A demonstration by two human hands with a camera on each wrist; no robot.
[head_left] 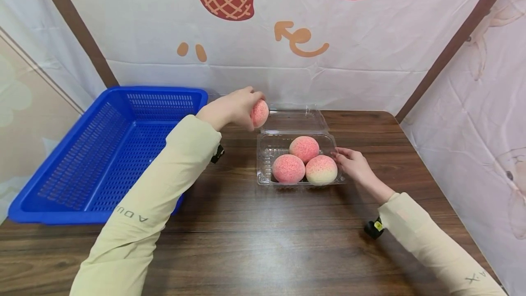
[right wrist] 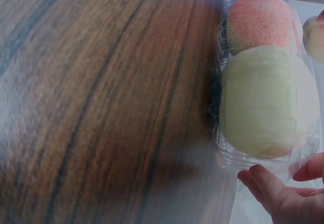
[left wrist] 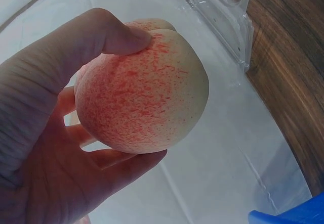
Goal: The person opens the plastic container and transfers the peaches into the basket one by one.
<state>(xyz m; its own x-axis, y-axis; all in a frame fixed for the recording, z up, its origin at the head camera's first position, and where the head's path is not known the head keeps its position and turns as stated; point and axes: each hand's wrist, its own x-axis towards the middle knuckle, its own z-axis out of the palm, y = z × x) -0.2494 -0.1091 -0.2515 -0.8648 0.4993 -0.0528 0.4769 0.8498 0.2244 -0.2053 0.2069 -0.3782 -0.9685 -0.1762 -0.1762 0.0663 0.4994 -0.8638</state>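
My left hand (head_left: 235, 106) holds a pink-and-cream peach (left wrist: 144, 90) above the table, left of the open lid. In the left wrist view the thumb lies over its top and the fingers curl beneath. Right of centre, a clear plastic clamshell box (head_left: 266, 152) stands with its lid (head_left: 293, 121) folded back. Inside it sit three peaches: one at the back (head_left: 304, 149), one at front left (head_left: 289, 169) and a paler one at front right (head_left: 321, 170). At the box's right edge, my right hand (head_left: 355, 164) grips the side with thumb and fingertips.
A blue perforated plastic basket (head_left: 61, 217) stands on the left of the brown wood-grain table (head_left: 263, 241). Behind the table hangs a white printed cloth (head_left: 246, 58), with another cloth (head_left: 472, 104) along the right side.
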